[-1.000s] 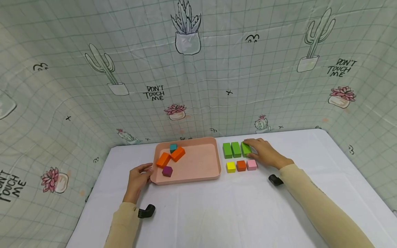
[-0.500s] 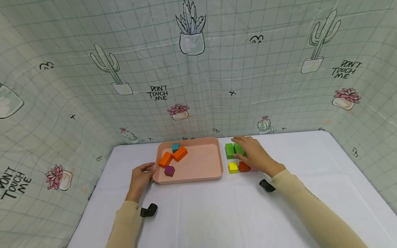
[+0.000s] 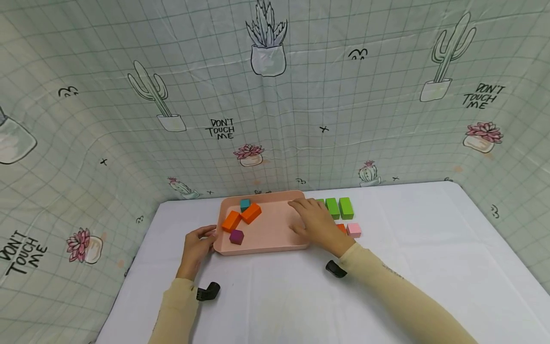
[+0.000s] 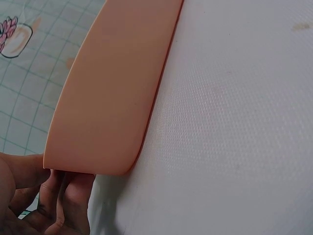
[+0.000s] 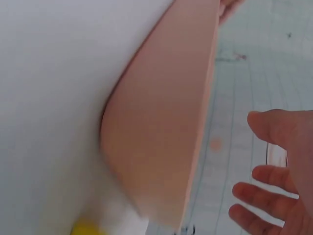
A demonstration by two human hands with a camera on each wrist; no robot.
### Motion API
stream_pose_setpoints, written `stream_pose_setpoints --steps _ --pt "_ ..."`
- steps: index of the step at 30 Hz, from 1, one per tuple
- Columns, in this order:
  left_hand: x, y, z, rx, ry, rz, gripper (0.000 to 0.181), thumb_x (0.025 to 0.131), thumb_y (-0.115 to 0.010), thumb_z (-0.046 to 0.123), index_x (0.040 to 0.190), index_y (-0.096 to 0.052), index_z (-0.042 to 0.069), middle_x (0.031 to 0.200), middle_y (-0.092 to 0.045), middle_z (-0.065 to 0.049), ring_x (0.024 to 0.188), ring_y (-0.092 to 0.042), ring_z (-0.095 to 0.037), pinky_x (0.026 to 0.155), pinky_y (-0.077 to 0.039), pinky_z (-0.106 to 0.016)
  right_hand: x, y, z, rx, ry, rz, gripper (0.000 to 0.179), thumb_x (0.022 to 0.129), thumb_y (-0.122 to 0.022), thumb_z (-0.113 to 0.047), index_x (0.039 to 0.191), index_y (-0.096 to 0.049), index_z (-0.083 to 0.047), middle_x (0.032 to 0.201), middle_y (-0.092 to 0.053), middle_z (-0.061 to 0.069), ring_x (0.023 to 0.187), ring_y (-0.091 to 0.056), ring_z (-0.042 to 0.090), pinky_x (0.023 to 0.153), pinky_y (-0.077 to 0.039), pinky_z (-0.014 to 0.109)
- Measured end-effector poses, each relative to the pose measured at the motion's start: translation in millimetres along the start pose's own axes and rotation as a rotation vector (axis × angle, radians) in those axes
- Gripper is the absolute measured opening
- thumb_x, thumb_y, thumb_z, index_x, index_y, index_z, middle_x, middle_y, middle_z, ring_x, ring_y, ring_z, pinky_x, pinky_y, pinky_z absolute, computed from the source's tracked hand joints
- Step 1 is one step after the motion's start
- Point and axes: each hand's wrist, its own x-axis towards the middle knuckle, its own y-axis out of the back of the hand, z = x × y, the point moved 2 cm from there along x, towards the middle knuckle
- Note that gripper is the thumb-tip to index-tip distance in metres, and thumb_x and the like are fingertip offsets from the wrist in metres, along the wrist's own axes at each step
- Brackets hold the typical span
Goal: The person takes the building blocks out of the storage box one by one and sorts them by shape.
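Note:
A pink tray (image 3: 262, 249) holds two orange blocks (image 3: 251, 213), a teal cube (image 3: 245, 205) and a purple cube (image 3: 237, 237) at its left end. My left hand (image 3: 196, 248) grips the tray's left rim; in the left wrist view its thumb lies at the rim and its fingers (image 4: 76, 198) bend against the outer wall. Over the tray's right end hovers my right hand (image 3: 320, 224), fingers spread and holding nothing. In the right wrist view its fingers (image 5: 264, 198) are apart from the tray wall.
Right of the tray stand green blocks (image 3: 346, 208) in a row, one partly hidden by my right hand. In front are a pink cube (image 3: 354, 230), a partly covered red-orange cube (image 3: 341, 228) and a yellow block (image 5: 88, 228). A patterned cloth (image 3: 275, 119) hangs behind the white table (image 3: 275, 301).
My right hand has moved left from the right-hand green block, across the other blocks, to over the tray's right end. The left hand stays at the tray's rim. The view has shifted slightly.

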Motion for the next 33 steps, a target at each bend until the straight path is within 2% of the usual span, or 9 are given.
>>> stream_pose_setpoints --steps 5,15,27,33 --pt "0.9 -0.2 -1.1 -0.003 -0.019 0.014 0.034 0.103 -0.064 0.003 0.136 -0.066 -0.007 0.117 -0.063 -0.021 0.073 -0.058 -0.012 0.061 -0.053 -0.017 11.7 -12 -22 -0.04 -0.037 -0.054 0.06 0.096 -0.079 -0.033 0.145 -0.059 -0.005 0.143 -0.061 0.014 0.133 -0.055 0.037 0.112 -0.044 0.056" --pt "1.4 0.0 -3.8 -0.019 -0.023 0.009 0.034 0.102 -0.065 0.002 0.135 -0.065 -0.008 0.119 -0.063 -0.023 0.07 -0.057 -0.011 0.06 -0.053 -0.017 31.1 -32 -47 -0.044 -0.101 -0.085 0.065 0.097 -0.076 -0.043 0.148 -0.057 -0.007 0.147 -0.058 0.013 0.137 -0.052 0.035 0.117 -0.039 0.053" --pt "3.1 -0.4 -5.5 -0.001 -0.015 0.021 0.035 0.103 -0.064 0.004 0.137 -0.066 -0.005 0.123 -0.063 -0.024 0.074 -0.058 -0.014 0.063 -0.053 -0.018 49.5 -45 -60 -0.099 -0.131 -0.161 0.073 0.099 -0.071 -0.05 0.154 -0.051 -0.007 0.151 -0.055 0.013 0.139 -0.05 0.034 0.119 -0.038 0.052" --pt "4.2 0.0 -5.9 -0.004 -0.016 0.016 0.035 0.103 -0.063 0.003 0.137 -0.065 -0.006 0.122 -0.063 -0.024 0.072 -0.057 -0.014 0.062 -0.052 -0.018 60.8 -48 -64 -0.084 -0.141 -0.171 0.07 0.099 -0.071 -0.05 0.151 -0.053 -0.007 0.147 -0.057 0.014 0.137 -0.051 0.034 0.12 -0.037 0.052"
